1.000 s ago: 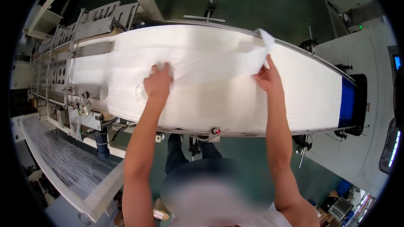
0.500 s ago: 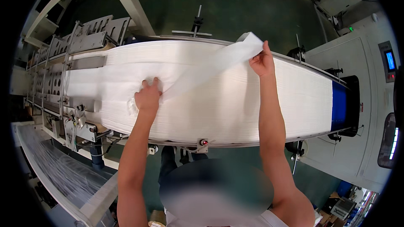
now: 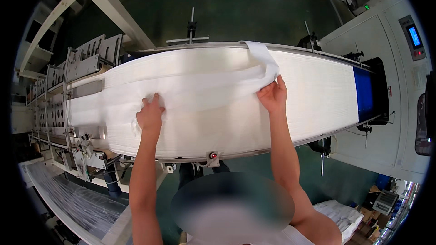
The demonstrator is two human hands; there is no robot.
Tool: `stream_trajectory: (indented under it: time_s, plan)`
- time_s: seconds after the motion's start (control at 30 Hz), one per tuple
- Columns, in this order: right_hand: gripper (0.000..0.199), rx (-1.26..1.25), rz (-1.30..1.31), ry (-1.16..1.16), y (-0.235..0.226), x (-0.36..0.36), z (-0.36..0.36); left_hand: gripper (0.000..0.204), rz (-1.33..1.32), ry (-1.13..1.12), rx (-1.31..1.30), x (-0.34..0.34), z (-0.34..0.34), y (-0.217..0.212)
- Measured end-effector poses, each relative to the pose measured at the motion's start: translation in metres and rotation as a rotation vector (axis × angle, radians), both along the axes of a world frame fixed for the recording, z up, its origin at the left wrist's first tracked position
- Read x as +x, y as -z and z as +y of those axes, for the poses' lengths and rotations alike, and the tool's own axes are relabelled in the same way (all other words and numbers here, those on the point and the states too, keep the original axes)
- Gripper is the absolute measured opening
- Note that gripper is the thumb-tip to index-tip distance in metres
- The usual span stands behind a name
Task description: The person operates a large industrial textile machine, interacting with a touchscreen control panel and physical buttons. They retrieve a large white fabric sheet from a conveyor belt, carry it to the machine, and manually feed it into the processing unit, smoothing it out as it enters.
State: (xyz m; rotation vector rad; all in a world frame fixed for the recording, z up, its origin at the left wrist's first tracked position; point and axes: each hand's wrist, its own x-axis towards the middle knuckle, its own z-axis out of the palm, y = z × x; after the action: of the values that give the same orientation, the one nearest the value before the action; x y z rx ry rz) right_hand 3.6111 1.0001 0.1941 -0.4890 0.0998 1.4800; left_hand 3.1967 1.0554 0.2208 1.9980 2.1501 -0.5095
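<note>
A long white strip of thin sheet material [image 3: 204, 81] runs lengthwise over a broad layered bed of white sheets [image 3: 313, 95] on the conveyor. My left hand [image 3: 150, 114] rests on the sheets left of the middle, fingers apart and pressing down near a crumpled patch. Farther right, my right hand [image 3: 273, 97] pinches the near side of the strip's bent end. From there the strip folds back, and its tail lies over the conveyor's far edge. My right fingertips are partly hidden by the material.
A slotted metal machine frame [image 3: 91, 61] stands at the conveyor's left end. A blue belt section [image 3: 364, 94] leads into a white cabinet [image 3: 359, 36] on the right. A sensor with a red light [image 3: 212, 156] sits on the near rail. Clear film [image 3: 72, 195] hangs at lower left.
My right hand has come nearer and slightly left, lowering the strip's end. The strip, earlier raised in a narrow diagonal, now spreads flatter along the bed. My left hand stays on the sheets.
</note>
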Motion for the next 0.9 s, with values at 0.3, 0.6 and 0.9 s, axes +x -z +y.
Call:
stream_trajectory:
  time_s: [0.3,0.6,0.9]
  plan:
    - [0.036,-0.304,-0.345,-0.033,-0.051,0.043,0.026,0.065,-0.01,-0.015,-0.012,0.0,0.0,0.001]
    - [0.042,-0.418,-0.241,0.141,0.001,0.023,-0.124,0.066,0.032,0.013,-0.007,-0.004,0.001,0.01]
    - [0.044,-0.118,-0.218,0.128,-0.019,0.068,-0.08,0.064,0.005,0.017,0.026,-0.002,-0.001,0.004]
